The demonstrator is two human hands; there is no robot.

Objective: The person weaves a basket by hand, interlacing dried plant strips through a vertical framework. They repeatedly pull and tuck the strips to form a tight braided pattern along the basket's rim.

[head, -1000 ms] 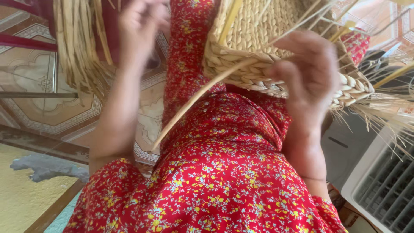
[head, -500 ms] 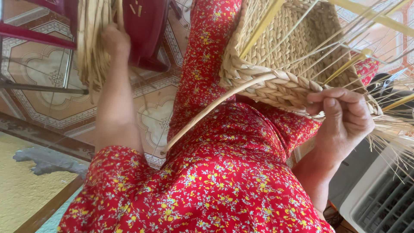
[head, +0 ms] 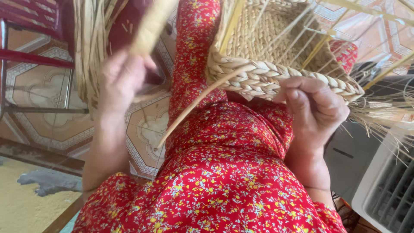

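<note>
Patterned floor tiles (head: 47,108) in cream and brown lie below, with a red chair frame (head: 30,56) to the left. A half-woven straw basket (head: 276,47) rests on the lap over a red flowered dress (head: 224,181), its braided rim (head: 276,77) turned toward the person, apparently so the edge can be worked. The right hand (head: 317,112) pinches that rim, fingers (head: 302,84) curled closed over the braid to steady it. The left hand (head: 123,80) is closed around a bundle of loose straw strands (head: 92,47) held up beside the basket. One long strand (head: 189,108) trails from the rim down between the hands. A white slatted appliance (head: 384,194) stands beyond the right fingers.
</note>
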